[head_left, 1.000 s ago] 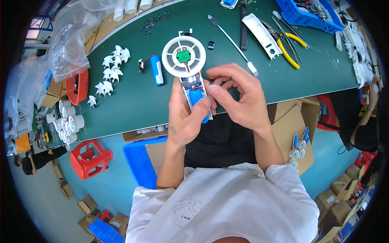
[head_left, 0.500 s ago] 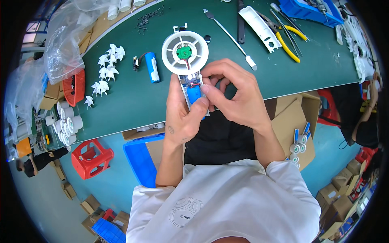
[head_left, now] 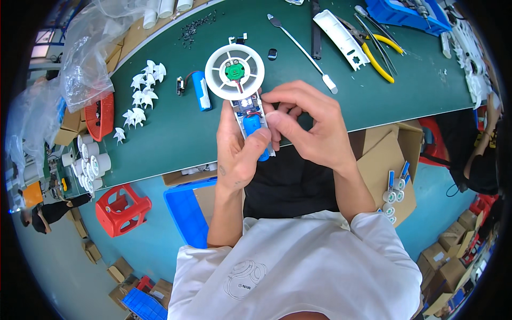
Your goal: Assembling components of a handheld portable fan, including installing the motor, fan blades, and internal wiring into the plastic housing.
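Observation:
A half-built handheld fan with a round white ring point(head_left: 260, 72) and a green motor disc point(head_left: 234, 71) at its hub is held over the bench edge. Its handle lies open, showing a circuit board point(head_left: 247, 104) and a blue battery point(head_left: 252, 126). My left hand point(head_left: 236, 157) is closed around the handle, its thumb pressing on the battery. At the handle's right side is my right hand point(head_left: 314, 125), thumb and fingers curled at the edge near the board; its fingertips are partly hidden. Left of the ring lie another blue battery point(head_left: 201, 90) and a small wired board point(head_left: 180, 85).
White fan blades point(head_left: 143, 96), black screws point(head_left: 194, 28) and a red basket point(head_left: 100, 117) are on the left. Right of the fan lie a white-tipped tool point(head_left: 301, 49), a white handle shell point(head_left: 341, 38), yellow pliers point(head_left: 380, 62) and a blue bin point(head_left: 410, 16).
The fan has shifted slightly left, so the small black part now lies farther from the ring. My left hand moved with it; my right fingers remain at the handle's side.

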Demonstrator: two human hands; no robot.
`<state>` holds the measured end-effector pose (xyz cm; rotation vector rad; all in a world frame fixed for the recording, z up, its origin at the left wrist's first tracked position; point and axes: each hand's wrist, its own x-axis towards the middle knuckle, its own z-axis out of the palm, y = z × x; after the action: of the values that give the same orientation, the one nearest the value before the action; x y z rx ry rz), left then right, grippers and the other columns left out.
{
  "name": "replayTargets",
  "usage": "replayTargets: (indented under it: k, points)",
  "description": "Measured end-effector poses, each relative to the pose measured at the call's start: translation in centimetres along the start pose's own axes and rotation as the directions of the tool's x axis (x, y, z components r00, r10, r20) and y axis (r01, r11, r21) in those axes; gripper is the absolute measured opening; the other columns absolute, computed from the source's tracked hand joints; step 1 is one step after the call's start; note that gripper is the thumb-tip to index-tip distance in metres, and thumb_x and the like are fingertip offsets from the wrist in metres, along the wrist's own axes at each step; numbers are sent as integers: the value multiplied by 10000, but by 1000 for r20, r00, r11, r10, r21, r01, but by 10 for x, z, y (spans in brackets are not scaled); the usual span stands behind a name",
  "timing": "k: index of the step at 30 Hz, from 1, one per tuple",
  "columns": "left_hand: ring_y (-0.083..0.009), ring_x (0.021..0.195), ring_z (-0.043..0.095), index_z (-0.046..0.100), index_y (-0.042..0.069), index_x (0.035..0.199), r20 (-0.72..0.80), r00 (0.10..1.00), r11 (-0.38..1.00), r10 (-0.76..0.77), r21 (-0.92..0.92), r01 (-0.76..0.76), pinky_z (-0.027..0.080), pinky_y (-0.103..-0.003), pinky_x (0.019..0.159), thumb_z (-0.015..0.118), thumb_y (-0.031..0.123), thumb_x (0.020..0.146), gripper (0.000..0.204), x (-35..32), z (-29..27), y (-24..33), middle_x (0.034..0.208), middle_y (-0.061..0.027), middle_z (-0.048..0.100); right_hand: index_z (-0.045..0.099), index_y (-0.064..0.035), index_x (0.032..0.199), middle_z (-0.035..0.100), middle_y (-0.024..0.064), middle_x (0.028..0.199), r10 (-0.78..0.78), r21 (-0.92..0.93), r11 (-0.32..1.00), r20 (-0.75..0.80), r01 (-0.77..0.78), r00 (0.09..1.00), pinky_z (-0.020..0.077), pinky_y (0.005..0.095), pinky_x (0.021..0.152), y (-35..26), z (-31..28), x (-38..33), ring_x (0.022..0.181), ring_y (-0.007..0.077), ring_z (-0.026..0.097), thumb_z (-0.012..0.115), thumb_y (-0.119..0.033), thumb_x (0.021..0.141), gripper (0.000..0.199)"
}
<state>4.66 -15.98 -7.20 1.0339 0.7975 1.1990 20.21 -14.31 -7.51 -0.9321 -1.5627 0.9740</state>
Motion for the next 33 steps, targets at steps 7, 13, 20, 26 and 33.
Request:
replayTargets:
  k: [7, 13, 20, 26, 33]
  points:
    - [-129, 607, 565, 371, -68, 1297, 3, 1000, 1000, -18, 23, 18, 469, -242, 513, 538, 52, 874, 470, -1, -3, 1, 874, -103, 571, 683, 17, 959, 667, 95, 892, 82, 21, 996, -49, -81, 995, 520, 231, 617, 3, 3, -1, 722, 126, 648, 664, -18, 853, 113]
    - [-129, 571, 567, 384, -83, 1263, 23, 998, 998, -50, 25, 49, 468, -242, 472, 532, 60, 861, 451, -3, -4, 3, 839, -108, 565, 684, 20, 895, 673, 94, 822, 88, -19, 996, -100, -90, 991, 508, 242, 589, 1, 8, 0, 673, 129, 640, 676, -17, 840, 67]
    - [-129, 535, 555, 396, -81, 1238, 13, 998, 998, -62, 6, 62, 459, -235, 433, 493, 73, 835, 442, 3, -5, 7, 790, -109, 556, 656, 12, 871, 665, 113, 757, -69, -192, 981, -242, 22, 968, 478, 278, 541, 3, 25, 3, 617, 196, 640, 664, -12, 843, 38]
    - [-130, 533, 552, 434, -62, 1189, 0, 997, 996, -75, -58, 75, 453, -240, 435, 549, 106, 852, 394, 6, -3, 11, 800, -110, 557, 656, 14, 884, 664, 91, 754, 63, -58, 996, -150, -73, 987, 481, 268, 543, -2, 7, 8, 617, 150, 631, 670, -52, 854, 73]
    - [-95, 656, 532, 534, -5, 1113, -107, 994, 932, -16, 359, 54, 449, -250, 602, 608, 93, 863, 278, 31, -26, 27, 867, -45, 565, 674, -38, 979, 628, 112, 905, -234, -769, 552, -512, -321, 826, 462, 340, 604, 12, -97, 25, 642, 215, 569, 691, -144, 824, 189]
